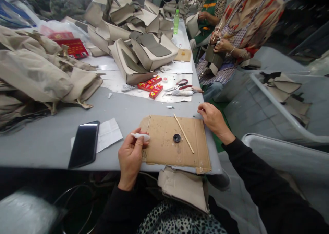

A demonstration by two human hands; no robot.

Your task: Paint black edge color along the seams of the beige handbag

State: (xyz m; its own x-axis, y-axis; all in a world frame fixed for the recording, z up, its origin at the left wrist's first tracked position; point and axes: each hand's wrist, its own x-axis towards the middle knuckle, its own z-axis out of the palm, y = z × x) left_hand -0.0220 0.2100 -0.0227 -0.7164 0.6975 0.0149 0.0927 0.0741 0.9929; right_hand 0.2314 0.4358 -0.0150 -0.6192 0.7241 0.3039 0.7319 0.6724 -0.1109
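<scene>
Held between the thumb and fingers of my left hand (131,156) is a small white tube (141,137), over the left edge of a cardboard sheet (164,151). On the cardboard lie a round black cap-like piece (177,138) and a thin wooden stick (183,133). My right hand (212,120) is at the table's right edge, beyond the cardboard's upper right corner, its thumb and fingertips pinched together; what they hold, if anything, is too small to tell. A small white nozzle (169,107) lies behind the cardboard. A beige piece (183,187) rests at my lap below the table edge.
A black phone (84,144) lies on white paper (109,135) at left. Beige bag pieces (147,52), red boxes (151,86) and red-handled pliers (183,84) sit farther back. Grey bins (288,103) stand at right, near a seated person (239,38).
</scene>
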